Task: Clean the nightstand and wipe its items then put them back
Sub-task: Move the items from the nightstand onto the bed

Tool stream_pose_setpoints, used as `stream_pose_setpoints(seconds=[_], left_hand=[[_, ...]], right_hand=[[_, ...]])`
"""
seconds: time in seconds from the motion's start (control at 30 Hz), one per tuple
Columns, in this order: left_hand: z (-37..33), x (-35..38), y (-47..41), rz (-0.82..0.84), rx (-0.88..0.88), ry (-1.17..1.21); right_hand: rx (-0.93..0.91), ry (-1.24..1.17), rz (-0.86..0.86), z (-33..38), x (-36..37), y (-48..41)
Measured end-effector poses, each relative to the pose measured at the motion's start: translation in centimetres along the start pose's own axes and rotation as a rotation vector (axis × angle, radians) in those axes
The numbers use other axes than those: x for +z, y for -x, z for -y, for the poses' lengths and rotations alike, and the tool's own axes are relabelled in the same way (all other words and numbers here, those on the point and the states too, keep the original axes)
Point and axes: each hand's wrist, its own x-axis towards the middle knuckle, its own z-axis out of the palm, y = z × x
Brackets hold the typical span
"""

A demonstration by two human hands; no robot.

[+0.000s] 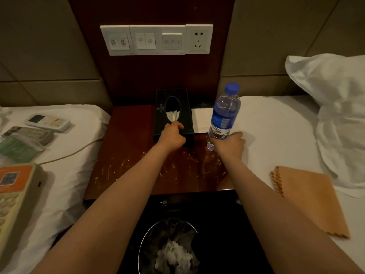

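The dark red nightstand (pixel 126 147) stands between two beds, its front part streaked with pale smears. A black tissue box (pixel 173 107) sits at its back, a white tissue (pixel 173 115) sticking out of the oval slot. My left hand (pixel 172 136) pinches that tissue at the box's near end. My right hand (pixel 229 145) grips the base of a clear water bottle (pixel 225 113) with a blue cap and label, tilted over the nightstand's right edge. A white notepad (pixel 201 119) lies between box and bottle.
An orange cloth (pixel 310 198) lies on the right bed beside a white pillow (pixel 335 107). The left bed holds a remote (pixel 47 121), leaflets (pixel 21 143), a beige telephone (pixel 15 204) and its cord. A bin (pixel 167 248) with crumpled tissue stands below. Switch panels (pixel 156 39) are on the wall.
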Motion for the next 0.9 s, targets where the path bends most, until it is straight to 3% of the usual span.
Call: stream_pose_setpoints(seconds=[0.23,0.6,0.9], left_hand=[[-3.5,2.1,-1.0,0.044,0.093,0.074],[-4.8,2.8,-0.9,0.168,0.152,0.158],[-5.6,-0.4,0.5,0.064,0.215,0.227]], right_hand=[[-0.184,-0.088,-0.024,1.2,0.3,-1.5],[-0.196,-0.137,0.005,1.4,0.0,-1.6],[-0.265,-0.161,-0.054,4.4,-0.5,0.7]])
